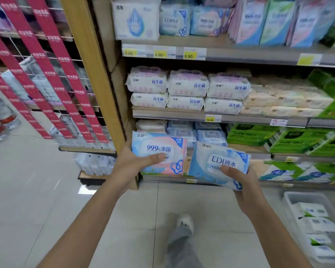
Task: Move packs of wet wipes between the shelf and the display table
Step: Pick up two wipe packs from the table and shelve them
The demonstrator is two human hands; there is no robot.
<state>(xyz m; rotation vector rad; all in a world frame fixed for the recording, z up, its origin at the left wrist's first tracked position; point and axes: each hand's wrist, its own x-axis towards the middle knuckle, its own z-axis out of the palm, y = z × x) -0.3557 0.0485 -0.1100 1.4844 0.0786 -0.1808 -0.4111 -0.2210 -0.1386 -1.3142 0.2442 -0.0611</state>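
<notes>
Left hand [132,163] is clamping its fingers [157,157] on the pink wipes pack [162,146], right hand [246,188] on the blue pack [220,155]; probably lifting both to the shelf [240,55] above the fingers

Head view, forward-down, seemingly near shelf [172,114]

The left hand [132,164] grips a pink-and-blue pack of wipes [159,152], the right hand [244,182] a blue pack [219,165] (tilted), both before the shelf [220,117] stocked with white packs [188,88]; a shoe [185,222] on the floor [37,190].
</notes>
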